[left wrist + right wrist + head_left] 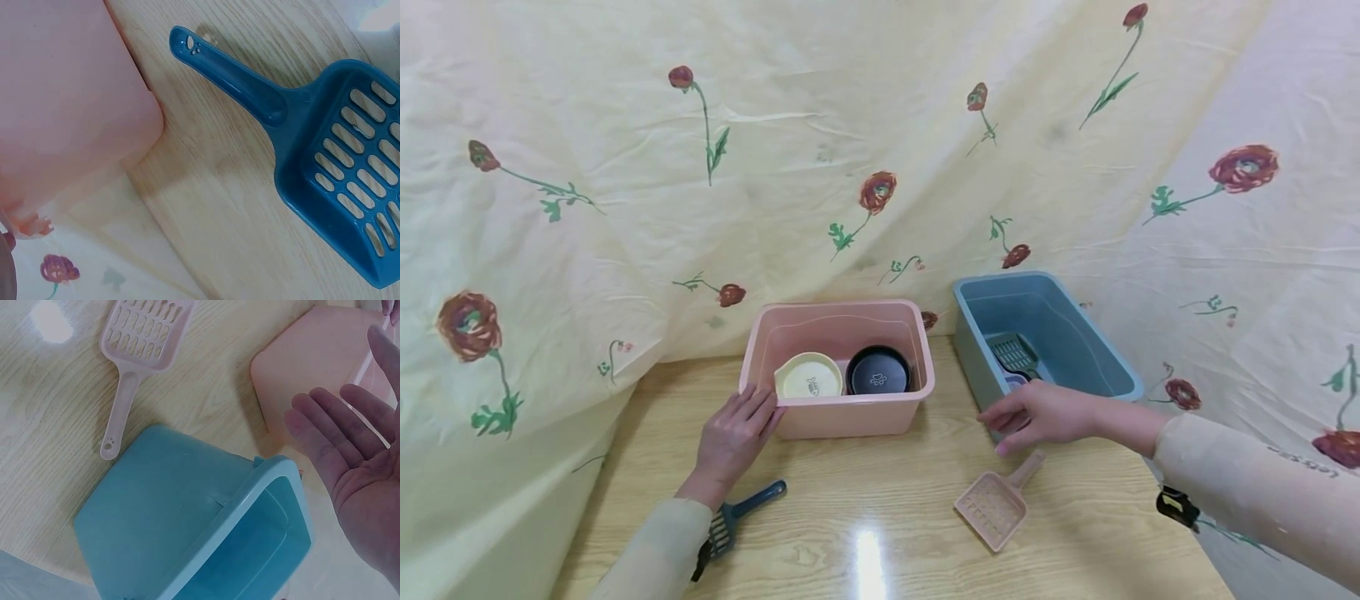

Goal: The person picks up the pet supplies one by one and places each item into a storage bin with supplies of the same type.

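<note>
At the front left corner of a pink bin (pixel 850 423), my left hand (pixel 733 437) grips the rim, fingers over the edge and thumb on the outside. Inside that bin lie a cream-yellow round dish (pixel 810 379) and a black round dish (pixel 878 375), each with a small print. My right hand (pixel 1048 412) holds nothing; it hovers by the near end of a blue bin (pixel 973 375), its fingers extended in the right wrist view. A dark green slotted scoop (pixel 1011 352) lies in the blue bin, beside a partly hidden purplish thing (pixel 1015 381).
A pink litter scoop (pixel 992 510) lies on the wooden table (pixel 820 533), its handle toward the blue bin. Under my left forearm sits a dark blue litter scoop (pixel 294 119), partly covered in the head view. Flowered cloth (pixel 805 167) hangs behind and at both sides.
</note>
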`<move>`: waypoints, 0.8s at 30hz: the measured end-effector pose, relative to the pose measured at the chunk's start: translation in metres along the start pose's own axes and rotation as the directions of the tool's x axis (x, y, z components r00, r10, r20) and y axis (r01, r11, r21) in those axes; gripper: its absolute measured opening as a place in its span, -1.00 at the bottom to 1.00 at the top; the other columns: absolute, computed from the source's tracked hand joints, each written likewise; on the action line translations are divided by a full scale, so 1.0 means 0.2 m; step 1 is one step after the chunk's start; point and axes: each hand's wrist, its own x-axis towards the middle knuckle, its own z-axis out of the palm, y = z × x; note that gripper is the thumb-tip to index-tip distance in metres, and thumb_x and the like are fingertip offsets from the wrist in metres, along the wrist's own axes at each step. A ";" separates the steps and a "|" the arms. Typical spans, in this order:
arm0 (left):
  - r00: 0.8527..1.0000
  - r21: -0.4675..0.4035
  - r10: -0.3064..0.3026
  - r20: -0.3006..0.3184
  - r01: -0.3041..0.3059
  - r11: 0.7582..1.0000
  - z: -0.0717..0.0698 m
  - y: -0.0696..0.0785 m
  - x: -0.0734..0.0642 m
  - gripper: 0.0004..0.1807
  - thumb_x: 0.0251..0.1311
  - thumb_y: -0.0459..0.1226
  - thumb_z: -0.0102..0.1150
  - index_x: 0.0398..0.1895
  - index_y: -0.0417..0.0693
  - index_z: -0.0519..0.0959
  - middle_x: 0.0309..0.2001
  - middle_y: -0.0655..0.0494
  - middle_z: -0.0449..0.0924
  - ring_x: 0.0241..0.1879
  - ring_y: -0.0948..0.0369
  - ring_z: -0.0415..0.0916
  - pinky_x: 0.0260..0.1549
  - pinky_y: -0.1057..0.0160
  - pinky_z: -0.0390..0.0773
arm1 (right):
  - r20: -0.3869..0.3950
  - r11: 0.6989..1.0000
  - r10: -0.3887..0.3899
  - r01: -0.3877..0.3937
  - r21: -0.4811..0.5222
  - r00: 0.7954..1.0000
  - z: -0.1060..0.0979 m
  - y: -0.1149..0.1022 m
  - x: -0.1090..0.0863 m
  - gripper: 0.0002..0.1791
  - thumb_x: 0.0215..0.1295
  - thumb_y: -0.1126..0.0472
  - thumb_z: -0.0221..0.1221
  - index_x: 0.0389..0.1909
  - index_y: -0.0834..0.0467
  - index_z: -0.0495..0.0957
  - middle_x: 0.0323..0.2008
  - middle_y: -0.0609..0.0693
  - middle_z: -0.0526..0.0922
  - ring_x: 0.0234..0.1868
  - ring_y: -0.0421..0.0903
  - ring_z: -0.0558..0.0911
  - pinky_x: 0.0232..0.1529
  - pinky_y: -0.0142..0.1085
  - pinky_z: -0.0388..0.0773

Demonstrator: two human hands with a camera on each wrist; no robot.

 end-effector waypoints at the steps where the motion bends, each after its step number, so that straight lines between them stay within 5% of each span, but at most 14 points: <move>1: 1.000 -0.002 0.003 0.001 -0.003 1.000 0.00 0.00 0.00 -0.50 0.69 -0.06 -0.02 -0.11 -0.27 0.79 -0.08 -0.20 0.82 -0.12 -0.24 0.80 -0.22 -0.26 0.77 | 0.000 1.000 0.001 -0.001 0.002 1.000 0.00 0.00 0.00 -0.39 0.35 0.04 0.47 0.23 0.40 0.65 0.05 0.14 0.81 0.03 -0.09 0.80 0.04 -0.22 0.77; 14: 1.000 -0.004 -0.012 0.025 0.012 1.000 0.00 0.03 0.02 -0.45 0.72 -0.05 -0.09 -0.06 -0.30 0.78 -0.05 -0.24 0.81 -0.13 -0.25 0.80 -0.23 -0.30 0.76 | 0.042 1.000 0.024 -0.024 0.009 0.999 0.08 0.01 0.00 -0.44 0.35 0.05 0.47 0.22 0.33 0.67 0.05 0.06 0.80 0.04 -0.05 0.79 0.05 -0.23 0.77; 24: 1.000 0.003 -0.022 0.017 0.022 1.000 0.00 0.04 0.02 -0.43 0.72 -0.03 -0.09 -0.08 -0.29 0.80 -0.08 -0.22 0.82 -0.14 -0.22 0.81 -0.22 -0.28 0.76 | 0.083 0.980 0.033 -0.016 -0.196 0.996 0.15 0.03 0.01 -0.45 0.27 0.02 0.52 0.22 0.16 0.72 0.15 0.03 0.79 0.09 -0.10 0.78 0.07 -0.12 0.77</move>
